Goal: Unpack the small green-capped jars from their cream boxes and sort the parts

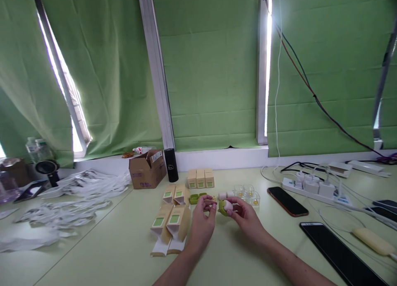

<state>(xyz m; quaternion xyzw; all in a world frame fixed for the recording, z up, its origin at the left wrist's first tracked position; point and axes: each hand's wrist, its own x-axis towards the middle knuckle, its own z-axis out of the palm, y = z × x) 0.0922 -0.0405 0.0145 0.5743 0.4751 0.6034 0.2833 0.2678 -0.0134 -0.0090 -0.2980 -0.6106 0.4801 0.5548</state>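
Note:
My right hand [246, 220] is closed on a small rounded green-and-white piece [222, 207], white side toward the fingers. Beside it, my left hand [203, 222] pinches a tiny yellowish item [214, 198] too small to name. The hands are close together above the table. Just behind the left hand lie small green containers [194, 199]. White cylindrical pieces [222, 195] and clear plastic cups [248, 190] with yellow bits inside stand behind the right hand. Beige cartons with green labels [179, 219], their flaps open, lie left of my left hand.
Three upright cartons [201, 179] stand at the back, near a black cylinder [171, 165] and a cardboard box [145, 172]. White strips [89, 186] spread over the left. Phones [288, 201], a tablet-like black device [338, 253], a power strip [316, 188] and cables lie right.

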